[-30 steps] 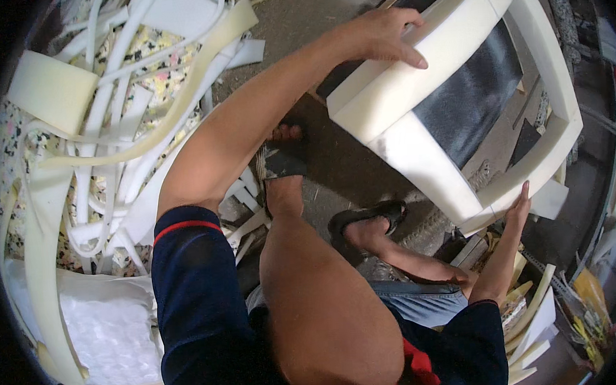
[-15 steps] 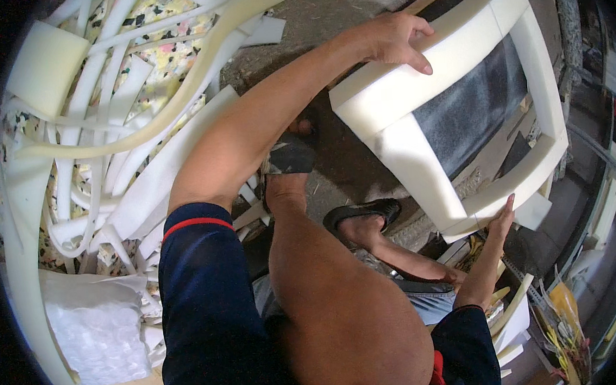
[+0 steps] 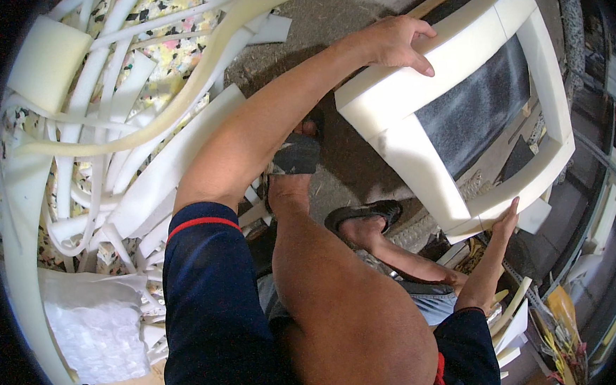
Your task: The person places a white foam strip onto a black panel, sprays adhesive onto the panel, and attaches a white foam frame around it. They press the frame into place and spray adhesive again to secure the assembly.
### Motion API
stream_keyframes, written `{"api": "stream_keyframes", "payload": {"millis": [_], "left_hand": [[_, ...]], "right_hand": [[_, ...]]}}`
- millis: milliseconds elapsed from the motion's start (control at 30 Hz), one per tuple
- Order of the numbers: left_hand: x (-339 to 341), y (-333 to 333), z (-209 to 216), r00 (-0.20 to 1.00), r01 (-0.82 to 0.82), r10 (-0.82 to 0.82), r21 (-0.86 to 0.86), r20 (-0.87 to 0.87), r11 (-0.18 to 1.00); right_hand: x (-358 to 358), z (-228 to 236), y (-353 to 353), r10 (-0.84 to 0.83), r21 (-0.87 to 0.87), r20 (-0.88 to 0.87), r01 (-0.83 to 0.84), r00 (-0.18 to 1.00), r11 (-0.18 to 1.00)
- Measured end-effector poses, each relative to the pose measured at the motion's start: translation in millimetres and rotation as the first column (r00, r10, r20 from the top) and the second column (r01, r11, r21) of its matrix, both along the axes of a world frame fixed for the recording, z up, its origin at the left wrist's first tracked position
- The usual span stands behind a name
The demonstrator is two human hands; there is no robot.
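A white foam frame [image 3: 449,71] made of thick joined pieces is held tilted in front of me, with a rectangular opening through it. My left hand [image 3: 403,47] clasps the far, thick bar from its outer edge, thumb and fingers spread over the foam. At the near right corner, my right hand [image 3: 505,221] grips the lower bar; its thumb lies along the face and the other fingers are mostly hidden. Through the opening shows a dark grey, dusty flat surface [image 3: 476,108].
Foam strips and offcuts [image 3: 113,127] are heaped on a speckled foam sheet at the left. Below them lies a white bubbly plastic bundle [image 3: 94,329]. My sandalled foot [image 3: 295,154] rests on the floor. Metal rails and a shelf [image 3: 607,245] line the right.
Both hands keep their hold on the foam frame. The whole view has shifted very slightly; nothing is let go or newly taken.
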State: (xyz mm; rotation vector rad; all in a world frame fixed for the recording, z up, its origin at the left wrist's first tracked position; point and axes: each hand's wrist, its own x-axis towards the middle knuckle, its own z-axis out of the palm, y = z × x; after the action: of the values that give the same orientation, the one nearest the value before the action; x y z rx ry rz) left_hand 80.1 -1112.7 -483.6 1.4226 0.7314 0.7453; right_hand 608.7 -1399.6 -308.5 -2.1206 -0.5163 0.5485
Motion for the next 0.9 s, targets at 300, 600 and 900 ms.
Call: {"api": "stream_keyframes", "payload": {"millis": [300,600,900], "left_hand": [[6.2,0.8,-7.7,0.998,-0.048,0.049,0.056,-0.028,0.997],[4.5,7.6,-8.6,0.999,-0.038,0.038,0.005,-0.032,0.999],[4.8,7.0,-12.9,0.998,-0.037,0.037,0.008,-0.046,0.999]], "right_hand": [[7.2,-4.0,1.7,0.045,0.030,0.019,-0.045,0.999,0.999],[-3.8,-7.1,7.1,0.015,0.012,0.020,-0.015,1.000,1.000],[-8.9,-12.2,10.7,-0.010,0.002,0.061,0.010,0.998,1.000]]}}
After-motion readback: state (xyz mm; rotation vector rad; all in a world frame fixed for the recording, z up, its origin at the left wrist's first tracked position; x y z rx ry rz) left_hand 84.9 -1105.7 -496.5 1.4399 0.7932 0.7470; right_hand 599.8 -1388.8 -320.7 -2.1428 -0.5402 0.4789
